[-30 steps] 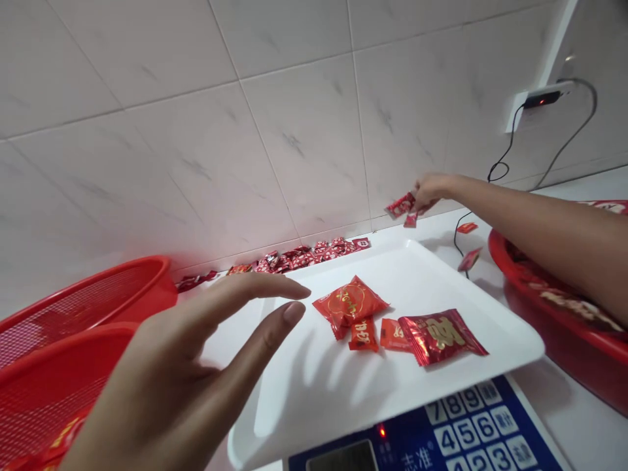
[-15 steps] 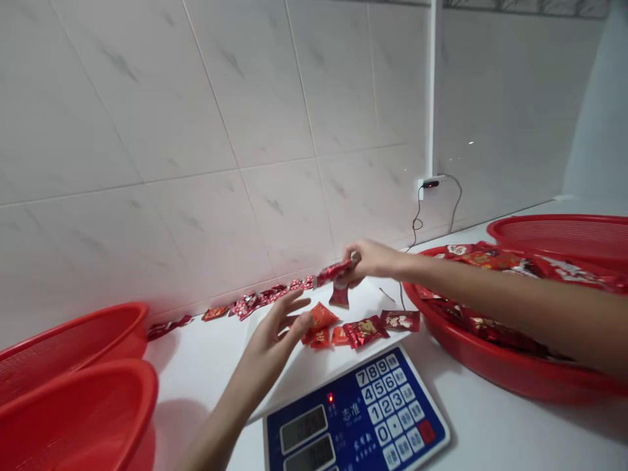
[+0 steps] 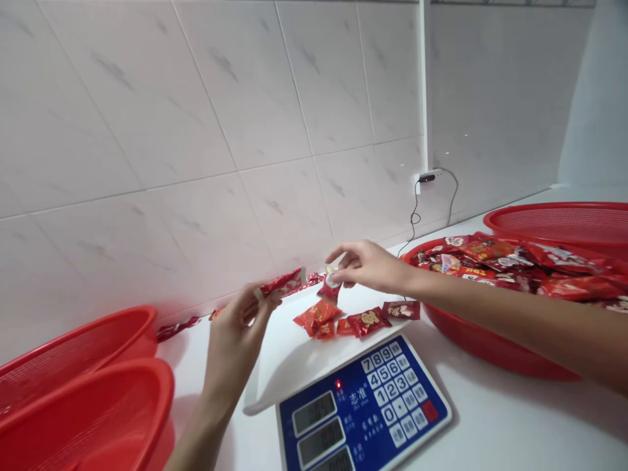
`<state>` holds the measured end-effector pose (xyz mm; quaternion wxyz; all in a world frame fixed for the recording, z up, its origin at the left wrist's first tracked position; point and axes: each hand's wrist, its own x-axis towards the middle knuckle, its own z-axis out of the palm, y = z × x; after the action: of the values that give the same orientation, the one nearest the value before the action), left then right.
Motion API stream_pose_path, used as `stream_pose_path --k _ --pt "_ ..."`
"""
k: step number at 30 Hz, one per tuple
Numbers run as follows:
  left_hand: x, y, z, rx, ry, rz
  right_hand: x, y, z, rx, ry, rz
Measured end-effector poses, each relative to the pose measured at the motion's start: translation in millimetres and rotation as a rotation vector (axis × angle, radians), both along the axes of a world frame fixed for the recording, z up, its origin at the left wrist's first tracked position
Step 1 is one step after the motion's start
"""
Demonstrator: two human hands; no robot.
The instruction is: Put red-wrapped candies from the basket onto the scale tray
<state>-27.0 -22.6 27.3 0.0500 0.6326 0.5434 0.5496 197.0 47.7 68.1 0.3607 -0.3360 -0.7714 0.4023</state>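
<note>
1. From the head camera, the person's left hand [image 3: 230,343] is raised over the near side of a white tray [image 3: 279,369]. Its fingers [image 3: 258,297] are curled, and with the thumb they pinch one end of a long red packet [image 3: 282,283].
2. The right hand [image 3: 373,267] reaches in from the right. Its fingers [image 3: 341,254] are slightly spread above a small red packet [image 3: 330,289] at the tray's far edge. I can't tell whether they actually grip it.
3. A cluster of red packets [image 3: 360,322] lies on the tray, which sits on a blue digital scale [image 3: 363,405]. A red basket [image 3: 471,337] heaped with packets stands to the right, with a red mesh basket [image 3: 554,219] behind it. Two more red baskets [image 3: 83,347] sit to the left.
4. The biggest risk looks like the slippery foil: a pinch at one end could lose the long red packet, which might then land on the tray and upset the scale reading. The hands are also working close together, so a careless knuckle could scatter the cluster. Leaning on the tray's overhanging edge could tip it, and an arm brushing the heap could push packets over the basket's rim.
</note>
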Motion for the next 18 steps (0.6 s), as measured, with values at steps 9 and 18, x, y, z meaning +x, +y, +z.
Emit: stream_pose_path --k 9,18 --pt "12.2 -13.2 9.8 -0.248 0.252 -0.027 82.7 -22.1 -7.5 0.017 -0.471 -0.021" --pt "9.6 -44.1 41.2 -0.152 0.188 -0.015 83.1 -31.1 -32.0 0.223 -0.786 -0.009"
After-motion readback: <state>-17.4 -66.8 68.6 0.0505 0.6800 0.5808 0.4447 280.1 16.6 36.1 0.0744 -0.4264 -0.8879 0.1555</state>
